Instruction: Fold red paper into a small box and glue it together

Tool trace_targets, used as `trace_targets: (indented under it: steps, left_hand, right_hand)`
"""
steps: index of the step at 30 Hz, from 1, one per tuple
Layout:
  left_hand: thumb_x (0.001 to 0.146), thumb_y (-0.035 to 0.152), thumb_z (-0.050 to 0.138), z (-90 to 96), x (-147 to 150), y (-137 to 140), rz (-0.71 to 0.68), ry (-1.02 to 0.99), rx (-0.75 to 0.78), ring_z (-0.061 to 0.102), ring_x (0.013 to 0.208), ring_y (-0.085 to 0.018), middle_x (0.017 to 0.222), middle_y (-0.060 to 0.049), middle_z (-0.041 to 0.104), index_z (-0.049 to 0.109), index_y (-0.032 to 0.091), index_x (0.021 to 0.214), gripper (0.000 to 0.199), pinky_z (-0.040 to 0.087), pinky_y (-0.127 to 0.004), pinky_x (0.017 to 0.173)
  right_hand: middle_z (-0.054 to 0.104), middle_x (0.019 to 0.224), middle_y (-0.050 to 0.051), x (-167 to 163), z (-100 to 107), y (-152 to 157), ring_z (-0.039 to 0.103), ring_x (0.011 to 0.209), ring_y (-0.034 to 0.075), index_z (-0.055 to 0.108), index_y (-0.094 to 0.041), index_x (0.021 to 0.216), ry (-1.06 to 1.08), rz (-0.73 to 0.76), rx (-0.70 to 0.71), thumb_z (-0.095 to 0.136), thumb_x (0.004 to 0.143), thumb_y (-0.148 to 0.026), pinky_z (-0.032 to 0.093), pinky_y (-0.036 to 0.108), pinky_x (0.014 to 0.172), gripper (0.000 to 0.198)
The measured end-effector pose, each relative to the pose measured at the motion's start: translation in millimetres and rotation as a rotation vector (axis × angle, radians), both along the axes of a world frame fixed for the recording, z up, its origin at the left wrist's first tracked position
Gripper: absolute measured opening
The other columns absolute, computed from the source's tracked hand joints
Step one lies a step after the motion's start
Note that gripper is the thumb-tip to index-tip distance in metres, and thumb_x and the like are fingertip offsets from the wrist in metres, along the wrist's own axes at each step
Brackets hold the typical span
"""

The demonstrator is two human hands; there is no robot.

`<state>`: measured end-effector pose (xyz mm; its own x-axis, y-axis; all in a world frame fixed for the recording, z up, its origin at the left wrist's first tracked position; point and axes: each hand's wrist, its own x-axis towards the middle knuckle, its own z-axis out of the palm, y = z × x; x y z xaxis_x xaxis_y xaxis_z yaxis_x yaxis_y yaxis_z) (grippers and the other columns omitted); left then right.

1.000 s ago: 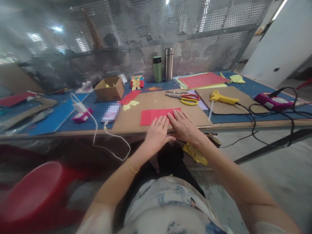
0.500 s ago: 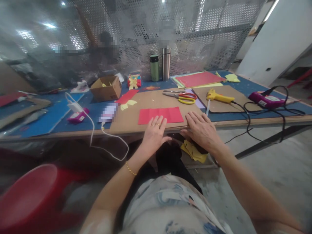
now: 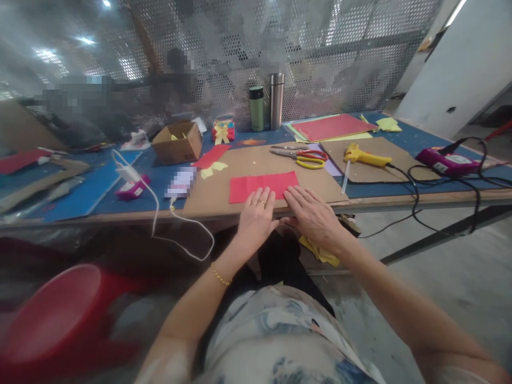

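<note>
The red paper [image 3: 260,181] lies flat beneath the fingertips of my left hand [image 3: 255,220] and right hand [image 3: 315,216], looking nearly smooth, its upper face bare of additions; how much remains I cannot tell; both hands are spread, fingers straight, grasping nothing; beyond them rest red-handled scissors [image 3: 299,153]; further right, the glue gun [image 3: 367,157] lies unheld.

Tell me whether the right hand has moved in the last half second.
Yes: judged against the yellow glue gun, the right hand moved left, onto the red paper.
</note>
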<state>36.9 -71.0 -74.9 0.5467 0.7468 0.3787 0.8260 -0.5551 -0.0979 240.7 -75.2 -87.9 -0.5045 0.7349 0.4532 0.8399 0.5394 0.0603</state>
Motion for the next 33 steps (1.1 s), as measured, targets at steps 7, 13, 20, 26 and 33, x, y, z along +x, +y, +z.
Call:
trace_targets:
  steps: [7, 13, 20, 26, 33]
  left_hand:
    - [0.094, 0.045, 0.078, -2.1, -2, 1, -0.030, -0.023, 0.022, 0.050, 0.153, -0.037, 0.161, -0.027, 0.054, 0.051, 0.006, 0.156, 0.078, 0.040, -0.053, 0.126]
    - [0.091, 0.047, 0.081, -5.5, 0, 1, -0.009, -0.003, 0.014, 0.050, 0.154, -0.037, 0.160, -0.027, 0.055, 0.051, 0.005, 0.155, 0.082, 0.039, -0.052, 0.128]
    - [0.097, 0.063, 0.065, -7.7, -13, 1, -0.036, -0.008, 0.011, 0.049, 0.155, -0.034, 0.161, -0.023, 0.056, 0.052, 0.006, 0.155, 0.083, 0.037, -0.050, 0.130]
    - [0.110, 0.053, 0.045, -5.4, -48, -5, 0.006, -0.031, 0.088, 0.058, 0.148, -0.029, 0.153, -0.018, 0.065, 0.059, 0.009, 0.149, 0.061, 0.041, -0.047, 0.127]
    - [0.108, 0.032, 0.057, 20.0, -55, 1, 0.075, -0.008, 0.037, 0.073, 0.116, -0.025, 0.123, -0.015, 0.079, 0.074, 0.011, 0.114, 0.027, 0.053, -0.037, 0.099]
  right_hand:
    - [0.080, 0.103, 0.022, 20, 39, -13, 0.072, 0.097, 0.034, 0.077, -0.011, 0.097, -0.100, -0.143, 0.084, 0.046, 0.110, -0.040, 0.050, 0.050, 0.100, 0.044]
    - [0.075, 0.135, 0.020, 8, 23, 28, 0.070, 0.125, 0.030, 0.075, -0.013, 0.119, 0.067, 0.225, 0.146, 0.039, 0.112, -0.032, 0.056, 0.044, 0.104, 0.041]
    - [0.065, 0.151, 0.023, 14, -12, 33, 0.062, 0.143, 0.035, 0.064, -0.011, 0.147, 0.144, 0.231, 0.049, 0.042, 0.110, -0.031, 0.053, 0.058, 0.117, 0.047]
    - [0.068, 0.147, 0.021, 16, -7, 40, 0.064, 0.140, 0.034, 0.069, -0.014, 0.141, 0.171, 0.253, 0.006, 0.043, 0.110, -0.031, 0.055, 0.056, 0.116, 0.044]
    - [0.082, 0.121, 0.015, 18, 1, 64, 0.079, 0.114, 0.030, 0.079, -0.020, 0.112, 0.110, 0.284, -0.020, 0.048, 0.107, -0.025, 0.064, 0.041, 0.095, 0.032]
